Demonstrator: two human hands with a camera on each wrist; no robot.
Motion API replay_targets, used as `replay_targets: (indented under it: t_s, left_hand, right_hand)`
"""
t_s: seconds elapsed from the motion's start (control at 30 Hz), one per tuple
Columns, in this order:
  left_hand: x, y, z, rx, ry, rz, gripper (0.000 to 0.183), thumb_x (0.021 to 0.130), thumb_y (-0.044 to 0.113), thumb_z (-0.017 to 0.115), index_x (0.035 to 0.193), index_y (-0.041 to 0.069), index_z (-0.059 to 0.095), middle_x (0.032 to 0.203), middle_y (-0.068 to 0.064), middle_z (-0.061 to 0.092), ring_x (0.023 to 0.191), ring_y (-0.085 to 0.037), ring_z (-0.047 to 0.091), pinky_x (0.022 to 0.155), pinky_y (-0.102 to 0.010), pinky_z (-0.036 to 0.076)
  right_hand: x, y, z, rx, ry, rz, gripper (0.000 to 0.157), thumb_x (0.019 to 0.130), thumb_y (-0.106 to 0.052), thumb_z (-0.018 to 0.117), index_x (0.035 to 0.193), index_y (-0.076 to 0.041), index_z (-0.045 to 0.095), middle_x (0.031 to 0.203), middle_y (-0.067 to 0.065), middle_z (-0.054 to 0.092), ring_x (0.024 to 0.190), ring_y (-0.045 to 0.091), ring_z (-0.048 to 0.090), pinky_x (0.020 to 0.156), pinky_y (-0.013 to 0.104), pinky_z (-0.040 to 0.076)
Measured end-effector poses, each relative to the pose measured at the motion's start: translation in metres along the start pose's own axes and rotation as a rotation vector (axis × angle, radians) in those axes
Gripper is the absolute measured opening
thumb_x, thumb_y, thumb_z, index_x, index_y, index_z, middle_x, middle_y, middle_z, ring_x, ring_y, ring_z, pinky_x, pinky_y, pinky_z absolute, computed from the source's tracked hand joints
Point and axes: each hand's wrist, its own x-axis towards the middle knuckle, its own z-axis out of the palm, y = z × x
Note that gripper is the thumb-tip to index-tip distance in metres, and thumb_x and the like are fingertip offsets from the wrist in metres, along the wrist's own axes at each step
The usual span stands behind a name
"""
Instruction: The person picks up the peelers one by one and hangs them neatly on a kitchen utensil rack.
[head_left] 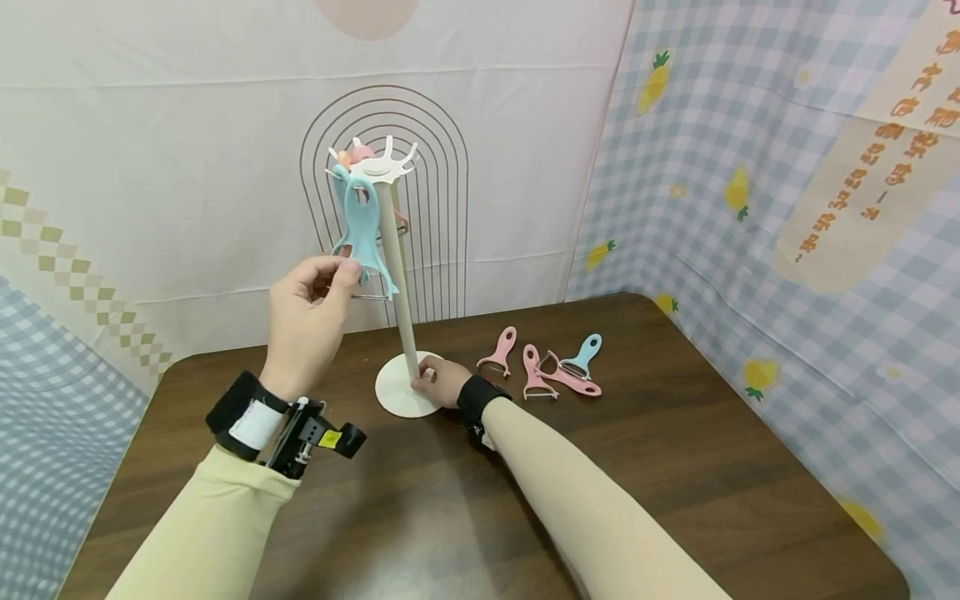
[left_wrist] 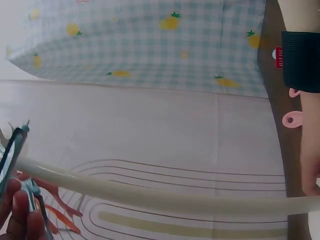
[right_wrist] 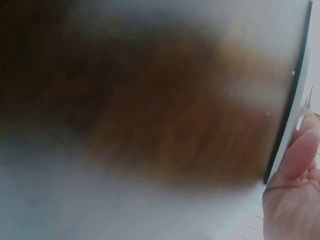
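My left hand (head_left: 306, 315) pinches a light-blue peeler (head_left: 363, 223) near its blade end, between thumb and fingers. The peeler's looped handle is up at the hooks of a white stand (head_left: 399, 283). Just behind it another blue peeler (head_left: 339, 190) hangs, partly hidden. Pink and orange handle tops (head_left: 363, 153) show among the hooks at the far side. Low down, my right hand (head_left: 444, 383) holds the foot of the pole, just above the round white base (head_left: 397, 400). In the left wrist view, red and orange peelers (left_wrist: 62, 215) hang past the left fingers.
Right of the stand, on the brown table (head_left: 645, 467), lie a pink peeler (head_left: 502, 346), a second pink one (head_left: 532, 367), and a blue peeler (head_left: 588, 354) overlapping another pink one (head_left: 577, 384). A white cloth (head_left: 525, 192) hangs behind, with checked cloth (head_left: 705, 225) at the right.
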Motion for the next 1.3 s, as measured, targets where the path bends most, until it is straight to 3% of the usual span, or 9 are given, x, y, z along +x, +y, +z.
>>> replay_targets:
  t_s: [0.17, 0.27, 0.47, 0.7, 0.8, 0.97, 1.07, 1.2, 1.3]
  left_hand:
    - [-0.012, -0.01, -0.005, -0.017, -0.001, -0.042, 0.025, 0.098, 0.013, 0.057, 0.098, -0.011, 0.066, 0.082, -0.004, 0.064, 0.069, -0.008, 0.053, 0.062, -0.02, 0.04]
    - [-0.021, -0.037, -0.005, -0.003, -0.021, -0.082, 0.027, 0.099, 0.019, 0.057, 0.097, -0.006, 0.068, 0.082, 0.002, 0.065, 0.073, -0.01, 0.058, 0.065, -0.019, 0.043]
    - [-0.041, -0.099, 0.009, 0.106, -0.165, -0.227, 0.036, 0.098, 0.037, 0.057, 0.101, 0.003, 0.068, 0.087, -0.011, 0.067, 0.077, -0.018, 0.061, 0.066, -0.025, 0.045]
    - [-0.066, -0.14, 0.033, 0.201, -0.379, -0.423, 0.046, 0.097, 0.044, 0.056, 0.117, 0.003, 0.062, 0.103, -0.013, 0.063, 0.094, -0.025, 0.059, 0.08, -0.037, 0.048]
    - [-0.071, -0.15, 0.043, 0.214, -0.414, -0.469, 0.047, 0.097, 0.038, 0.058, 0.123, -0.001, 0.057, 0.106, -0.016, 0.061, 0.096, -0.028, 0.059, 0.079, -0.039, 0.048]
    - [-0.075, -0.163, 0.057, 0.235, -0.45, -0.51, 0.055, 0.096, 0.034, 0.06, 0.135, -0.002, 0.046, 0.119, -0.023, 0.056, 0.1, -0.034, 0.059, 0.08, -0.043, 0.049]
    - [-0.075, -0.17, 0.065, 0.234, -0.508, -0.51, 0.056, 0.097, 0.031, 0.06, 0.139, -0.001, 0.041, 0.128, -0.027, 0.051, 0.106, -0.038, 0.057, 0.085, -0.047, 0.047]
    - [-0.073, -0.179, 0.074, 0.233, -0.573, -0.517, 0.051, 0.098, 0.027, 0.058, 0.138, -0.001, 0.041, 0.135, -0.029, 0.047, 0.121, -0.042, 0.049, 0.096, -0.054, 0.041]
    - [-0.071, -0.185, 0.081, 0.265, -0.593, -0.52, 0.045, 0.101, 0.026, 0.054, 0.134, -0.003, 0.044, 0.134, -0.029, 0.048, 0.125, -0.042, 0.046, 0.099, -0.054, 0.038]
  right_hand:
    - [-0.009, -0.007, -0.007, -0.016, -0.034, -0.021, 0.031, 0.098, -0.035, 0.058, 0.122, -0.015, 0.057, 0.076, 0.002, 0.056, 0.064, 0.015, 0.05, 0.059, 0.026, 0.039]
    - [-0.015, -0.012, -0.013, -0.044, -0.073, -0.042, 0.035, 0.099, -0.034, 0.056, 0.126, -0.011, 0.055, 0.083, 0.004, 0.059, 0.07, 0.016, 0.052, 0.064, 0.026, 0.04]
    - [-0.022, -0.01, -0.033, -0.025, -0.107, -0.04, 0.043, 0.099, -0.034, 0.056, 0.131, -0.006, 0.053, 0.096, 0.005, 0.061, 0.085, 0.014, 0.057, 0.076, 0.027, 0.044]
    - [-0.028, 0.001, -0.07, 0.059, -0.07, 0.002, 0.039, 0.099, -0.032, 0.057, 0.127, -0.005, 0.055, 0.095, 0.014, 0.065, 0.085, 0.024, 0.064, 0.067, 0.027, 0.048]
    - [-0.034, 0.006, -0.088, 0.079, -0.034, 0.05, 0.039, 0.099, -0.035, 0.056, 0.127, -0.006, 0.055, 0.101, 0.014, 0.064, 0.091, 0.028, 0.065, 0.068, 0.03, 0.051]
    - [-0.042, 0.015, -0.108, -0.007, 0.058, 0.114, 0.043, 0.101, -0.039, 0.052, 0.128, -0.006, 0.054, 0.116, 0.012, 0.059, 0.104, 0.027, 0.058, 0.085, 0.037, 0.047]
    - [-0.043, 0.022, -0.112, -0.051, 0.147, 0.198, 0.038, 0.1, -0.038, 0.053, 0.115, -0.004, 0.06, 0.11, 0.01, 0.06, 0.102, 0.025, 0.057, 0.085, 0.037, 0.046]
    - [-0.037, 0.037, -0.11, -0.097, 0.233, 0.33, 0.038, 0.099, -0.037, 0.054, 0.076, -0.006, 0.059, 0.072, 0.005, 0.055, 0.07, 0.023, 0.056, 0.062, 0.032, 0.043]
    - [-0.032, 0.053, -0.108, -0.133, 0.253, 0.391, 0.041, 0.098, -0.037, 0.055, 0.069, -0.007, 0.056, 0.064, 0.005, 0.051, 0.059, 0.022, 0.051, 0.055, 0.032, 0.04]
